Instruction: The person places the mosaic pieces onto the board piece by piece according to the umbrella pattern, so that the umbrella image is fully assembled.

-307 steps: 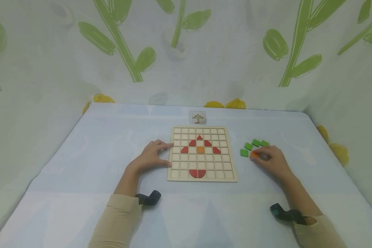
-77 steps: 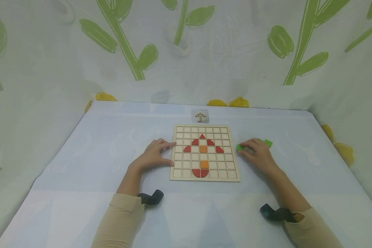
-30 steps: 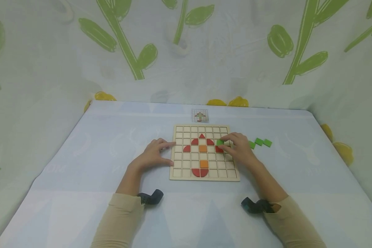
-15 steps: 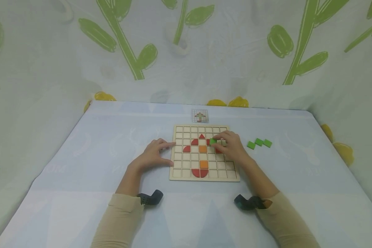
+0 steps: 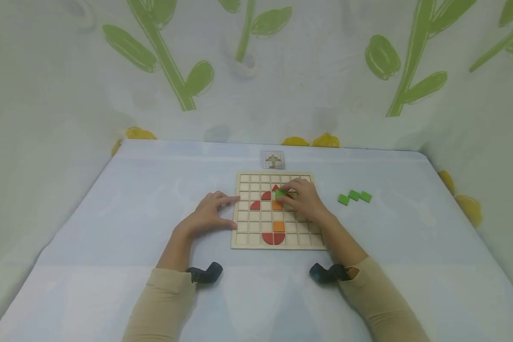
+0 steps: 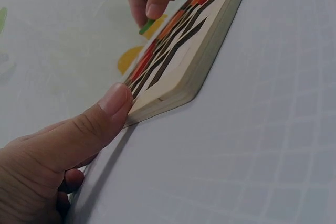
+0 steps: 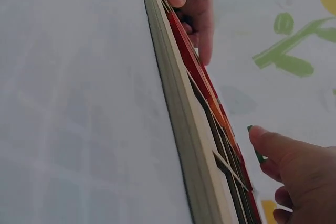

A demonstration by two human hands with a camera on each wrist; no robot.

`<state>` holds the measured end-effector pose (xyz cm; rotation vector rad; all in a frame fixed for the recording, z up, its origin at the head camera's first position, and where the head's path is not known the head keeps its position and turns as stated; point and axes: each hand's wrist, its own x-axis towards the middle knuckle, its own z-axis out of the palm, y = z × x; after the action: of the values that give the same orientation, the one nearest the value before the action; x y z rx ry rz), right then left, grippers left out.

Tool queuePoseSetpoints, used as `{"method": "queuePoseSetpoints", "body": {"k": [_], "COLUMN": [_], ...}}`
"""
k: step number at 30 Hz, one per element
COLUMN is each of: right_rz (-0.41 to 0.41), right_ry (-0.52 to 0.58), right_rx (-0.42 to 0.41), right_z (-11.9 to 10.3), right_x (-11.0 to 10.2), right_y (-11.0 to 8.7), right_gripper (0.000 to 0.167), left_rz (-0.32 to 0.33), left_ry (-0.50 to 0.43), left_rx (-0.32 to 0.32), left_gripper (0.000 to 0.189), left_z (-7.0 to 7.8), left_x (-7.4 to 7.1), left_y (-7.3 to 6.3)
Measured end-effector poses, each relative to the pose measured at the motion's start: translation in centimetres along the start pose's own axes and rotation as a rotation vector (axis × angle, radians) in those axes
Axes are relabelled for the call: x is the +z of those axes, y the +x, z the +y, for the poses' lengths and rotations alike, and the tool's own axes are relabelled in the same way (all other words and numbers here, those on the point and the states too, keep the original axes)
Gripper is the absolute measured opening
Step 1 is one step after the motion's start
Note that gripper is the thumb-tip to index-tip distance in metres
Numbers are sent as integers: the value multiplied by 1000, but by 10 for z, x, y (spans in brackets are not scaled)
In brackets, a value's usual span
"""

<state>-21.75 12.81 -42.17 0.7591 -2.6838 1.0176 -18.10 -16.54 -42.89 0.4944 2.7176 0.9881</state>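
Note:
My right hand (image 5: 305, 202) pinches a small green square tile (image 5: 280, 194) between thumb and fingertips, over the upper middle of a wooden grid board (image 5: 242, 240). The tile sits just below the red triangle (image 5: 275, 187) and above an orange square (image 5: 277, 205). In the right wrist view the tile is seen edge-on, tilted and raised above the board. My left hand (image 5: 207, 213) rests beside the board's left edge, thumb and index finger spread apart and touching it. The left wrist view shows that thumb (image 6: 116, 99) against the board's side. My right hand hides several cells and red pieces.
Three green square tiles (image 5: 354, 195) lie on the table right of the board. A small pattern card (image 5: 273, 160) lies behind it. Another orange square (image 5: 279, 226) and red quarter-round pieces (image 5: 267, 238) sit in lower cells. A leaf-printed backdrop (image 5: 308, 90) stands behind the table.
Since about ten seconds ago a second orange square has come into the lower cells. My right hand has picked up a green tile and carried it left across the board. The left hand stays put.

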Motion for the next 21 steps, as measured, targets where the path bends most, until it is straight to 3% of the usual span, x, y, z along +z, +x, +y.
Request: {"method": "queuePoseSetpoints", "body": {"k": [5, 14, 21], "right_rz": [2, -56, -73], "right_ry": [11, -21, -41], "right_rx": [-13, 79, 92], "right_z": [-3, -4, -3], "right_x": [3, 6, 7], "right_y": [2, 6, 6], "right_gripper": [25, 25, 26], "left_rz": [1, 6, 5], "left_ry": [2, 11, 5], "left_rx": [6, 1, -3], "left_gripper": [81, 80, 81], "left_z": [0, -1, -1], "left_x": [1, 2, 2], "left_y": [0, 1, 1]}}
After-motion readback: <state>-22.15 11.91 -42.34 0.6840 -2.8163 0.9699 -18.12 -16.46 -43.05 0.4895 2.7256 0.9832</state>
